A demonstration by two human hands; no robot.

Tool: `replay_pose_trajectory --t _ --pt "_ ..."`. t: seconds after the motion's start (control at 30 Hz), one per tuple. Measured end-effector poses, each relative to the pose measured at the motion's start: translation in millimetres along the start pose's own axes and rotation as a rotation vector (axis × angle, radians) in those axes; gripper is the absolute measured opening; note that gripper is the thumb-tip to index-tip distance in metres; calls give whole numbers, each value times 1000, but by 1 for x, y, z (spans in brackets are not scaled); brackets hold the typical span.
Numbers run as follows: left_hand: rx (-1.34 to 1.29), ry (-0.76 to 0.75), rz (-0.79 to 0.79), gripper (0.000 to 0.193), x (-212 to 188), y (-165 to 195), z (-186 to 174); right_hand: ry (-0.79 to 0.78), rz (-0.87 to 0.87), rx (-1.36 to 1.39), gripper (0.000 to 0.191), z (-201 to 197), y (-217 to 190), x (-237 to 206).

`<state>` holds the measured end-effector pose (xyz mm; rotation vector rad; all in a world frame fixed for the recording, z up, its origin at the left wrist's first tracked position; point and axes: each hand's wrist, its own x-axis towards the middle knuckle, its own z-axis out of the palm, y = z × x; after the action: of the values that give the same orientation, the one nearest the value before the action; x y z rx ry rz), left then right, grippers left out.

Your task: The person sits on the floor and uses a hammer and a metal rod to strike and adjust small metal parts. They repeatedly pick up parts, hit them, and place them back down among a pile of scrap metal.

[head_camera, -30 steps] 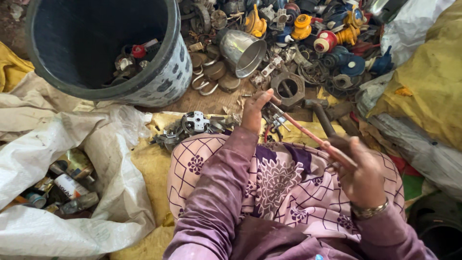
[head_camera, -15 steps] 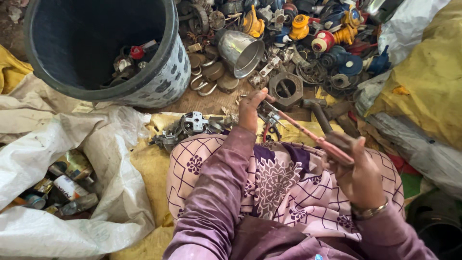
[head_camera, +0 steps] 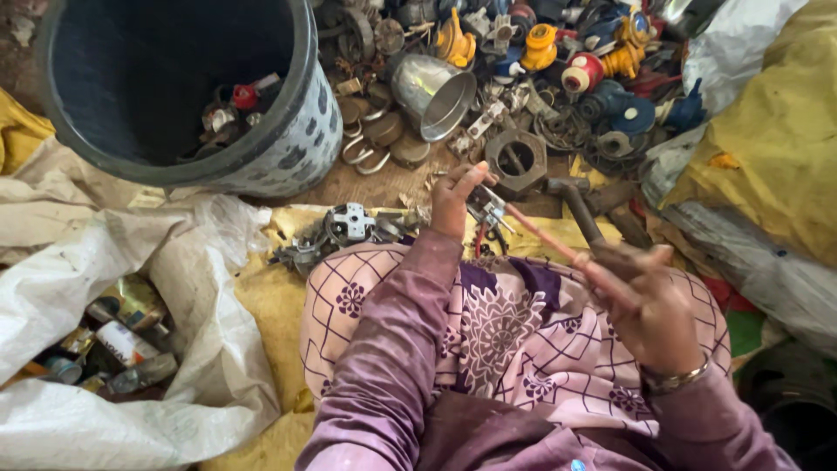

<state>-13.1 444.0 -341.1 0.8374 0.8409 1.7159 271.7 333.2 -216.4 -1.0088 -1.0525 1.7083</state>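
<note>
My left hand (head_camera: 455, 199) pinches a small metal scrap part (head_camera: 485, 208) just past my knee, above the yellow cloth. My right hand (head_camera: 656, 314) grips the handle of a long thin tool with a reddish shaft (head_camera: 558, 248), and its far tip rests against the metal part. Both arms wear purple sleeves, and a bangle sits on my right wrist. My lap is covered in pink patterned fabric (head_camera: 514, 340). A hammer (head_camera: 582, 215) lies on the ground just beyond the tool.
A big dark bucket (head_camera: 296, 148) holding a few metal pieces stands at the upper left. A heap of scrap metal and coloured plastic fittings (head_camera: 558, 78) with a shiny metal cup (head_camera: 427, 96) lies ahead. A white sack (head_camera: 113, 349) with cans lies left; yellow sacks (head_camera: 776, 148) right.
My left hand has shifted slightly with the metal part, and the tool in my right hand has moved a little lower and to the right. The grip on both stays the same.
</note>
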Motion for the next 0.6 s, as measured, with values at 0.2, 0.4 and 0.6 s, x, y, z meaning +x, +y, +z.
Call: replay_pose_trajectory --t 0.2,0.4,0.6 --pt "-7 -29 -16 26 2 -6 2 -14 -64 -465 37 -5 30 7" --pt "64 -7 7 28 -1 2 1 37 44 -603 34 9 27 13" --pt "155 -105 -33 27 -9 11 12 -142 433 -233 29 0 23 22"
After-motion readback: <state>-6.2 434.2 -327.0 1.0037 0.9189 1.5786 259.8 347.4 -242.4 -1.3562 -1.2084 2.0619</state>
